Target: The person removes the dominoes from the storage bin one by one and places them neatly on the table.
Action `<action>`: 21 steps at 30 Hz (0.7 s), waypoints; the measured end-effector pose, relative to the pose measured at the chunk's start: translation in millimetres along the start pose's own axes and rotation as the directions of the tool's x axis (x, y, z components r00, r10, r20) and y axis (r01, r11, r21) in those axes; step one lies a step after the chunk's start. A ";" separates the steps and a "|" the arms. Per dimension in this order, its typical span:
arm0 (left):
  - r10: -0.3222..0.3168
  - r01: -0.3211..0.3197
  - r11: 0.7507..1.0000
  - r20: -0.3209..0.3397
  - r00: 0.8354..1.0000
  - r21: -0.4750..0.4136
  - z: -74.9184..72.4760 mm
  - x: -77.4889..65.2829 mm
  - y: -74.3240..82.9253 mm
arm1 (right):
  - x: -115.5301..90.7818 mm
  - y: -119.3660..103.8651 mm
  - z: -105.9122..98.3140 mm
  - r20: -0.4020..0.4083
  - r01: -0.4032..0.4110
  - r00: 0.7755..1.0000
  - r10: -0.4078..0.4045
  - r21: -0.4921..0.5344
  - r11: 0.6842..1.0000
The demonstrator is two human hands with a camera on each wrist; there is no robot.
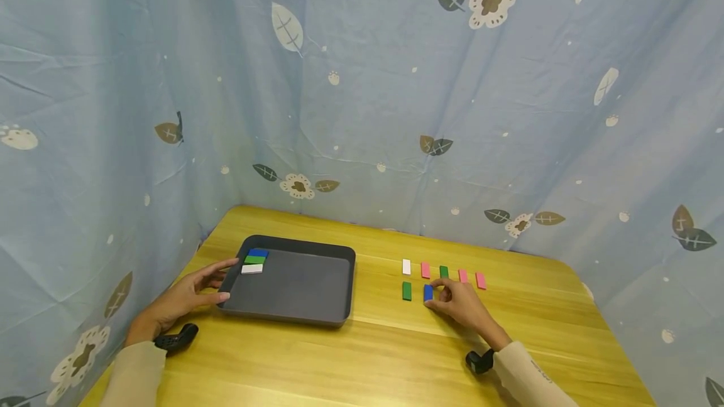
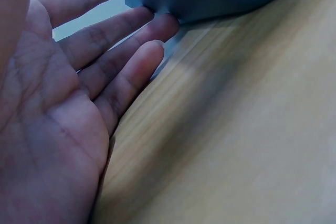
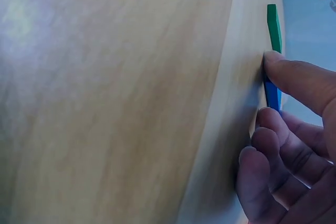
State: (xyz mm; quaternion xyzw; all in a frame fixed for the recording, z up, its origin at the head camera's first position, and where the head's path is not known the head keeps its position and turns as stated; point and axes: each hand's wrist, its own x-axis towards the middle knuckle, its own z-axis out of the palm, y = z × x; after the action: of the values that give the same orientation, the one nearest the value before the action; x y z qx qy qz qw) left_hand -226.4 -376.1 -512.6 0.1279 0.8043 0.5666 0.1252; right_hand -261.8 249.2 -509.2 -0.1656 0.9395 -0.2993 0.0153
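My right hand (image 1: 460,303) pinches a small blue block (image 1: 428,293) between thumb and forefinger, low at the tabletop. In the right wrist view that blue block (image 3: 272,95) shows between the thumb and the fingertips, and the other fingers are curled. Left of it lies a green block (image 1: 406,291). At the dark grey tray (image 1: 294,319), my left hand (image 1: 181,297) touches the left side with its fingers and thumb spread apart. Inside the tray's far left corner lie a blue block (image 1: 258,252), a green block (image 1: 254,260) and a white block (image 1: 252,269).
Behind the right hand runs a row with a white block (image 1: 406,267), a pink block (image 1: 425,270), a green block (image 1: 444,271) and further pink blocks (image 1: 481,281). A patterned blue curtain (image 1: 367,112) borders the wooden table (image 1: 305,363) at the back and sides.
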 end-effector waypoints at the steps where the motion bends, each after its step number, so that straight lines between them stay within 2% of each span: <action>1: 0.002 -0.002 1.000 -0.001 1.000 0.009 -0.2 0.4 -0.1 | -0.1 -0.2 -0.1 0.000 -0.006 1.000 0.006 -0.002 1.000; 8: 0.012 -0.012 0.999 -0.007 1.000 0.038 -1.5 3.4 0.3 | -0.2 0.6 -4.1 0.028 0.007 1.000 -0.007 0.015 1.000; 13: 0.017 -0.017 0.999 -0.007 1.000 0.042 -1.9 4.1 0.3 | 3.0 0.3 -8.6 0.044 -0.006 0.999 0.003 0.065 0.998; 17: 0.014 -0.014 0.999 -0.008 1.000 0.038 -2.0 3.5 0.6 | 9.5 -6.6 -14.2 0.028 -0.013 1.000 0.010 0.092 0.996; 21: 0.001 -0.001 1.000 -0.001 1.000 0.018 -2.0 2.2 1.5 | 20.9 -19.2 -21.1 -0.014 0.015 1.000 -0.015 0.070 0.997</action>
State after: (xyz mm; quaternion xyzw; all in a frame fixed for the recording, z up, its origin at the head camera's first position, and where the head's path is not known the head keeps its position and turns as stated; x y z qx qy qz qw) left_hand -229.1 -376.5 -510.6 0.1291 0.8093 0.5596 0.1236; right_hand -278.5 239.5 -479.5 -0.1700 0.9273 -0.3333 0.0125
